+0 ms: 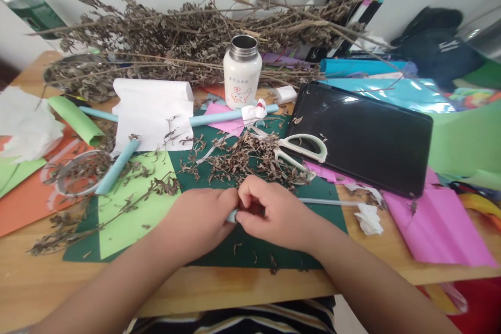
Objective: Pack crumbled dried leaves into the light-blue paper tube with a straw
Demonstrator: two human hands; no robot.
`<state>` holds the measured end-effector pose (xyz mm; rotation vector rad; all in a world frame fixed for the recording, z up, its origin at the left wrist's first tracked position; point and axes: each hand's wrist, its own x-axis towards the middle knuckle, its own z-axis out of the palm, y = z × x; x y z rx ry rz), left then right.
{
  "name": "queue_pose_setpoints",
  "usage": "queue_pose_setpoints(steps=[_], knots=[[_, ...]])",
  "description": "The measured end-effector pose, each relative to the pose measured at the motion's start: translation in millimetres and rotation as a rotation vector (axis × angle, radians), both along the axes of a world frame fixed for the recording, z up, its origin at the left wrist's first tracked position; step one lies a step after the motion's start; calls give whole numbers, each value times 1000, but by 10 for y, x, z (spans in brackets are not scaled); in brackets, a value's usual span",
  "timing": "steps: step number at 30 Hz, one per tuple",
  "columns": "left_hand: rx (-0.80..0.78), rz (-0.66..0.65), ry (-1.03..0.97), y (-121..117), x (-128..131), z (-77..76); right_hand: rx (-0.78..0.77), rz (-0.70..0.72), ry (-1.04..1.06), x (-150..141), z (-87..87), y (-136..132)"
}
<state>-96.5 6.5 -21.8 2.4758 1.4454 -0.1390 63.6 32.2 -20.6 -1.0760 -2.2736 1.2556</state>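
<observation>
Blue tube [232, 216] between left hand [199, 222] and right hand [274, 214]

The two hands meet above the front part of a green mat [274, 257], which lies on a wooden counter [219, 284]. The left hand is closed around the blue tube, so only its short end is visible. The right hand has its fingers curled, and the thumb tip is at this end; whether it also grips the tube, I cannot tell.

Just beyond the hands there is a heap of dry leaves [242, 162]. The scissors [321, 150] lie with their blades partly hidden in it, and their handles reach toward a black panel [364, 135] on the right. A thin rod [329, 201] lies beside the right hand. To the left is a light green sheet [133, 219], with a dry stem [129, 206] across it. Farther back, a white bottle [242, 75] stands upright without its cap, in front of many dry stalks [176, 36].
</observation>
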Motion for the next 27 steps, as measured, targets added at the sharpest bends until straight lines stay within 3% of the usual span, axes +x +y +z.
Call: queue_pose_setpoints(steps=[2, 4, 6, 8, 12, 15, 27], knots=[[88, 57, 4, 25, -57, 10, 67, 1, 88, 98, -3, 99], [165, 173, -10, 49, -123, 16, 238, -122, 74, 193, -27, 211], [206, 293, -54, 71, -180, 19, 460, -223, -57, 251, -64, 303], [219, 370, -98, 92, -217, 19, 590, -191, -219, 256, -98, 348], [197, 389, -137, 119, -234, 1, 600, 62, -427, 158, -118, 285], [179, 369, -149, 129, -231, -28, 648, 170, -498, 80, -120, 188], [121, 326, -161, 141, -214, -83, 728, 182, -527, 47, -234, 185]])
